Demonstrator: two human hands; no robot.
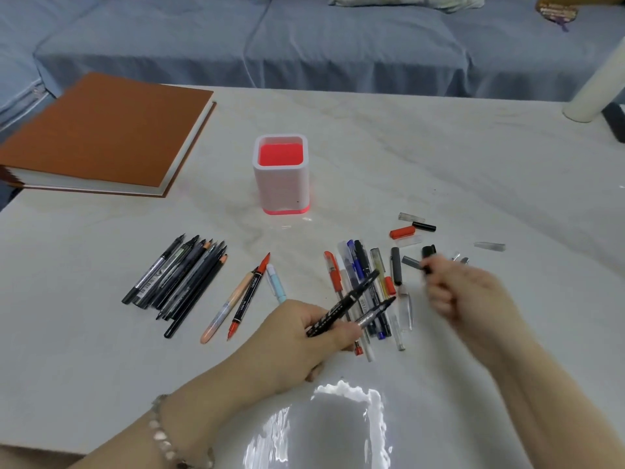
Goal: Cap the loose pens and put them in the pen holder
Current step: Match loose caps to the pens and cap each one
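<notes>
In the head view, our left hand point(304, 336) curls round the rear half of a marker point(343, 303). Its tip points up and right, above the loose pens point(357, 265) lying mid-table point(473, 164). We judge the marker light, stiff and smooth-barrelled. A firm grip at mid-barrel should stop it twisting while a cap is pushed on. It is black with white lettering. Our right hand point(463, 292) is blurred and seems to pinch a black cap point(428, 252) just beyond the tip. The holder point(280, 177) stands further back, white outside and red inside.
</notes>
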